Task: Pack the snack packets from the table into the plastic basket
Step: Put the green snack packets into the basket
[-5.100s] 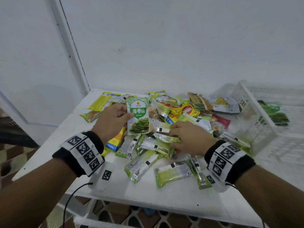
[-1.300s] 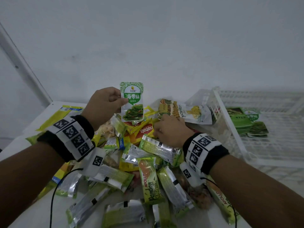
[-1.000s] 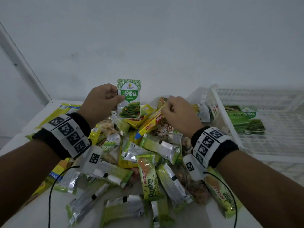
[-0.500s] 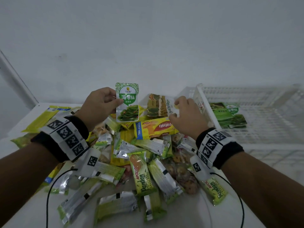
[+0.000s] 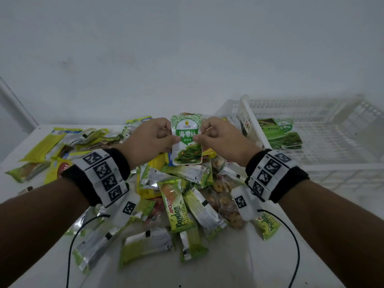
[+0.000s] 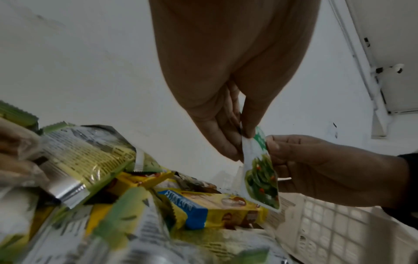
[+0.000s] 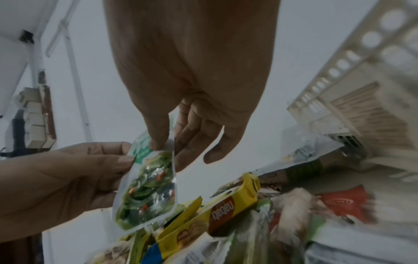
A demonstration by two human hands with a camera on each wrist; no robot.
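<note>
Both hands, the left hand [image 5: 149, 140] and the right hand [image 5: 221, 138], pinched one flat green-and-white seaweed snack packet [image 5: 187, 140] at frame centre, seemingly mid-handover; next it probably needed carrying to the white plastic lattice basket [image 5: 336, 163] at right.

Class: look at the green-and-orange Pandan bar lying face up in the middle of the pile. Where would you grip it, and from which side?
Pinch the Pandan bar across its long edges near the middle, coming from above. It lies flat and lengthwise on top of other packets, so its upper face is exposed. Both hands are currently occupied with the seaweed packet.
</note>
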